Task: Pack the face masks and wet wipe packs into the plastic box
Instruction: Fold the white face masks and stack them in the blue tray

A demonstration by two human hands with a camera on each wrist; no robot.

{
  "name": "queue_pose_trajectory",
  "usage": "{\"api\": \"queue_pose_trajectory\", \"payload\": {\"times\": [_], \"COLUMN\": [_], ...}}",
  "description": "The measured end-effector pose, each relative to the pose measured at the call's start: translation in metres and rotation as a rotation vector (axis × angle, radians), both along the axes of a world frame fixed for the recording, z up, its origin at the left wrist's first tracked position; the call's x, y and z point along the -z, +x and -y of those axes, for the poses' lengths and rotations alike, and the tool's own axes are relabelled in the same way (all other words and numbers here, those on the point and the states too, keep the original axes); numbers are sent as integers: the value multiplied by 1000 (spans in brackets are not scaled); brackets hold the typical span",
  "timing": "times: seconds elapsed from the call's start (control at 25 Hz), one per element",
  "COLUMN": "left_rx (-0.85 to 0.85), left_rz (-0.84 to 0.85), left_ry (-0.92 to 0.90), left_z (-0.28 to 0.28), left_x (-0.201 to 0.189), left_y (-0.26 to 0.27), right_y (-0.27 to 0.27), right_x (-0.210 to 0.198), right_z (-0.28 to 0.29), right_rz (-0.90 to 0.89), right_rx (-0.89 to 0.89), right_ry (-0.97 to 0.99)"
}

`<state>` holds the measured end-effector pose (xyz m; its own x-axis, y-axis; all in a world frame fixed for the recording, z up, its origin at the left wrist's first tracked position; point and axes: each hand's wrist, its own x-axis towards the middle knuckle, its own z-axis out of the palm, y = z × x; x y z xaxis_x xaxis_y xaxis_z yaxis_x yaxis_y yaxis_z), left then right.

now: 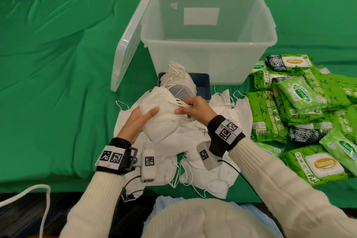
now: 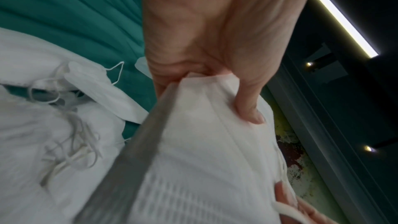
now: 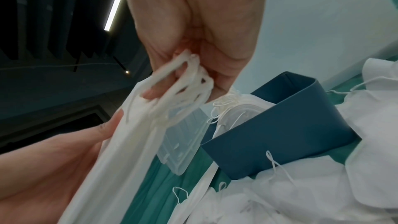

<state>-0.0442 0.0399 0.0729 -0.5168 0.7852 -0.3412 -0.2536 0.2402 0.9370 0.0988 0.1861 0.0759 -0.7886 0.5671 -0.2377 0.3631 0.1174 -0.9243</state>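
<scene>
Left hand (image 1: 135,121) fingers (image 2: 249,108) clamped on a stack (image 1: 164,116) of folded white masks: thumb on top, palm under, soft pleated nonwoven fabric with a ribbed stitched edge. Right hand (image 1: 195,110) fingers (image 3: 163,81) curled tight round the bundle of thin elastic ear loops (image 3: 185,83) at the stack's other end. Stack is held above the loose masks (image 1: 208,141), flat white pieces with stringy loops, spread in a heap at the near edge of the tabletop (image 1: 58,63), which is covered in wrinkled green cloth.

Just behind the hands: small dark-blue rectangular bin (image 1: 202,81), smooth matte walls, with more white masks (image 1: 175,77) piled in it and sticking out above the rim. It sits against the front wall of the box (image 1: 208,44).

Box: large translucent plastic tub, rounded rim, white label on the far wall, mid-tabletop. Nothing visible inside it. Its clear lid (image 1: 135,33) stands tilted against the box's left side.

Wipe packs (image 1: 295,106): glossy green soft-film pouches, leaf print, oval labels, some dark-green ones, piled overlapping toward the right edge of the tabletop, from beside the box down to the near edge. All outside the box.

Cream ribbed knit sleeves (image 1: 270,176); black wrist straps with square-code tags.
</scene>
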Motion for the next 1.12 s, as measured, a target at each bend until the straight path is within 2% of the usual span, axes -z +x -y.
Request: {"api": "queue_pose_trajectory", "payload": {"times": [0.12,0.2,0.36,0.44,0.64,0.72,0.8,0.88,0.96,1.04,1.12], "left_rx": [31,66,-22,-38,-61,-115,-183,-234,-266,-283,-285], "left_rz": [-45,-12,128,94,-36,-69,-85,-94,-99,-91,-73], "left_ry": [-39,-40,-29,-38,-67,-91,-89,-80,-72,-64,-65], "left_z": [-3,-3,1,6,25,34,44,54,60,62,60], "left_x": [-1,2,9,9,8,12,14,12,10,11,12], "left_y": [-2,-4,-1,-1,-15,-22,-33,-43,-47,-47,-42], "right_y": [1,1,-4,-5,3,6,14,24,32,33,30], "right_x": [-2,0,3,9,31,47,63,85,107,124,132], "right_z": [1,-2,1,3,9,14,23,37,60,78,92], "right_rz": [22,35,42,32,-184,-163,-29,18,-88,-138,-122], "right_rx": [-24,-32,6,20,192,159,31,-318,-701,-971,-1123], "right_ry": [-10,16,35,26,-350,-324,-81,371,772,964,1095]}}
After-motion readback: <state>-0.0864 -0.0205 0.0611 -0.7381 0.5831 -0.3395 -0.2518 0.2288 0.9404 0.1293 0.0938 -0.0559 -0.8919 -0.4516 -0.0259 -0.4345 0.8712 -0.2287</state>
